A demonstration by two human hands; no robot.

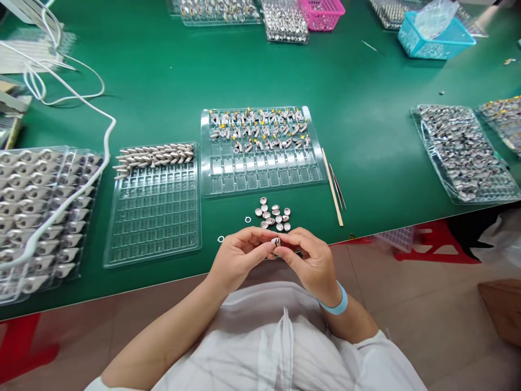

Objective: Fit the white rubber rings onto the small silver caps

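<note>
Between the fingertips of both hands is a small rounded metallic part point(277, 241) with a dark opening. My left hand point(242, 250) pinches it from one side, and my right hand point(307, 255), below a light blue wristband, pinches it from the other. Just beyond the fingers lie several loose round cups point(279, 219), pale with a pinkish tint. Two thin white rings, one a white ring point(248, 219) and the other a nearer ring point(221, 239), rest left of the cups. Farther back, a clear tray point(264, 187) carries rows of small curved parts with yellow tabs.
Left of centre, another clear tray point(152, 228) has pointed parts along its far end. Stacked trays of beige parts point(36, 217) stand at far left under a white cable point(108, 136). A wooden stick point(332, 187) and tweezers point(337, 187) lie right. Pink point(323, 19) and blue baskets point(435, 46) stand behind.
</note>
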